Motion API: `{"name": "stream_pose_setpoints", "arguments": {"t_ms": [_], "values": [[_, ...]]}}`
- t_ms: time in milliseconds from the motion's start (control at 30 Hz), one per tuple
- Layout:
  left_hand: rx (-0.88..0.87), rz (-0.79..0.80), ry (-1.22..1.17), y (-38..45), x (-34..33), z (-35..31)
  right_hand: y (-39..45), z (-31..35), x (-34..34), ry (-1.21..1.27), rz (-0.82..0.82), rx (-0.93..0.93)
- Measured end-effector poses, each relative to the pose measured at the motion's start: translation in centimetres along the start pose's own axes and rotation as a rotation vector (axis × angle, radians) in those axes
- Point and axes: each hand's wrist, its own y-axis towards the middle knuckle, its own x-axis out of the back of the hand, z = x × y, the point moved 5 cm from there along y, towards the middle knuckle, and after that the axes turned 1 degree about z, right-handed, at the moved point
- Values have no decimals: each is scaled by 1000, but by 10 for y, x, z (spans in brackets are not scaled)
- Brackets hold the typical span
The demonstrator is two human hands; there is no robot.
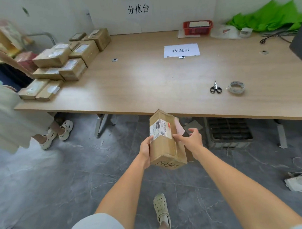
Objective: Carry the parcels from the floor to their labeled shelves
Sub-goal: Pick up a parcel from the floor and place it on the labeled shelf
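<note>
I hold a long brown cardboard parcel (165,141) with a white shipping label and handwriting on its near end, lifted just in front of the wooden table's (145,83) front edge. My left hand (146,147) grips its left side. On its right side rests my right hand (191,138), thumb on the top face and fingers spread. Several taped brown parcels (66,62) are stacked on the table's far left corner. A paper sign (181,50) lies flat on the table toward the back.
Scissors (215,88) and a tape roll (236,87) lie on the table's right. A red basket (197,27) and green sheets (272,17) sit at the back. Another person (13,117) stands at the left. A black crate (229,131) sits under the table.
</note>
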Motion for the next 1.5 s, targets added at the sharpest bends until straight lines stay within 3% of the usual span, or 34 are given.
{"name": "stream_pose_setpoints", "arguments": {"t_ms": [100,300,467,600,733,967,1233,1367,1500], "values": [[-139,-28,-45,-25,5,-11,-24,9,-20,55,250,5],[-272,-135,-21,-75,42,-39,-78,43,-65,182,506,98],[-308,-222,-9,-116,90,-61,-115,54,-112,192,810,-39],[-297,-355,8,-153,138,-66,-135,63,-156,141,859,-62],[-338,-489,-147,-206,214,-60,-182,80,-220,-114,864,159],[-462,-664,-198,-294,306,-57,-243,93,-305,-349,1006,293],[-552,-897,-330,-425,426,-11,-359,98,-411,-624,1250,434],[-513,-971,-414,-493,466,34,-431,94,-461,-720,1397,514],[-589,-1062,-540,-566,497,82,-517,75,-512,-732,1439,662]]}}
